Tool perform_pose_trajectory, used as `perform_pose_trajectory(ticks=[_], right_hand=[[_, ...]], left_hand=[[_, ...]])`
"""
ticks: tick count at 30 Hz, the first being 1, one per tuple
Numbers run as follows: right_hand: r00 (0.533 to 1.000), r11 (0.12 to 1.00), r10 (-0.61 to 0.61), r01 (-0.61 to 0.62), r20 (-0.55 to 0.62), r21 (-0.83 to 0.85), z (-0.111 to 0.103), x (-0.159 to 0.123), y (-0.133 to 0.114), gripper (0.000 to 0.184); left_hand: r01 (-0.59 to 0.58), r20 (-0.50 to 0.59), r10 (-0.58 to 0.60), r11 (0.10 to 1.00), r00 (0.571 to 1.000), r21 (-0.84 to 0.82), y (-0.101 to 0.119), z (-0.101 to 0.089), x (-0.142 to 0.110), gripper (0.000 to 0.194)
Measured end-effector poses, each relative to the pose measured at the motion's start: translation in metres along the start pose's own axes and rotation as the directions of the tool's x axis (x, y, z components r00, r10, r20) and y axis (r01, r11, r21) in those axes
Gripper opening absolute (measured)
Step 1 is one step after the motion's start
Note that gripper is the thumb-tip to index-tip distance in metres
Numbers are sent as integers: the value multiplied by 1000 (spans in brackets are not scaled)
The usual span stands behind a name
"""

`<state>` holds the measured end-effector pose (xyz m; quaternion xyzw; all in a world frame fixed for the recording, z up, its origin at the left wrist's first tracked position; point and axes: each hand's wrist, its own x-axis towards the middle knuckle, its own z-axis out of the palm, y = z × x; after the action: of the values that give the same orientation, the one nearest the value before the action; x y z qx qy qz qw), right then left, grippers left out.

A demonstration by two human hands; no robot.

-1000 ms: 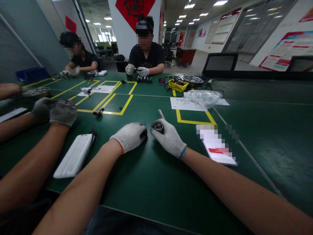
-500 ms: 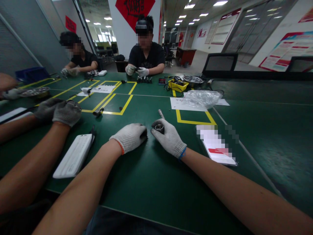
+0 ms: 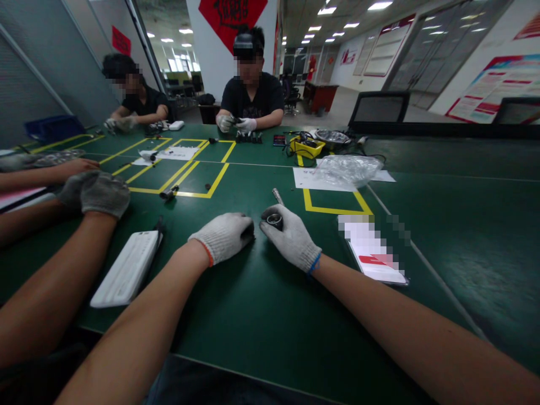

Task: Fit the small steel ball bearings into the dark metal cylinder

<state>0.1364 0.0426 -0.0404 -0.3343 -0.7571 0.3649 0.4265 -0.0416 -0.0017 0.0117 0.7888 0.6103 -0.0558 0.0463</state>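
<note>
In the head view my right hand (image 3: 292, 236), in a white knit glove with blue trim, is closed around a dark round part (image 3: 275, 221) with a shiny metal rim, its open end facing up. Just past those fingers a slim silver metal piece (image 3: 277, 196) sticks out; whether it joins the held part I cannot tell. My left hand (image 3: 223, 236), white-gloved with an orange cuff, rests on the green table (image 3: 253, 315) with fingers curled together. Anything inside that grasp is hidden. A small gap separates the two hands.
A white power bank (image 3: 125, 270) lies left of my left forearm, a phone (image 3: 375, 250) by my right. Grey-gloved hands (image 3: 104, 194) of a neighbour are at left. A small metal cylinder (image 3: 169, 193), plastic bag (image 3: 350, 170) and yellow tray (image 3: 307, 147) lie farther off.
My hands and the held part stay in place. At left, the neighbour's grey-gloved hands shift slightly left, and another person's bare forearm now reaches farther in over the table.
</note>
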Motion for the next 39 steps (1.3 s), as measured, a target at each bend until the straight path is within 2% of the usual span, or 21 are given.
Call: perform_pose_trajectory(ticks=[15, 21, 26, 39], right_hand=[[1000, 1000, 8, -8, 4, 14, -1, 0, -1, 11], [1000, 1000, 11, -11, 0, -6, 0, 0, -1, 9], [1000, 1000, 14, -14, 5, -12, 0, 0, 0, 12], [1000, 1000, 0, 0, 4, 7, 0, 0, -1, 9]], left_hand=[[0, -33, -1, 1000, 999, -10, -2, 0, -1, 25], [24, -76, -29, 998, 997, -67, -3, 1, -2, 33], [79, -61, -81, 996, 995, -41, -7, 0, -2, 35], [50, -31, -52, 998, 998, -45, -4, 0, -1, 32]])
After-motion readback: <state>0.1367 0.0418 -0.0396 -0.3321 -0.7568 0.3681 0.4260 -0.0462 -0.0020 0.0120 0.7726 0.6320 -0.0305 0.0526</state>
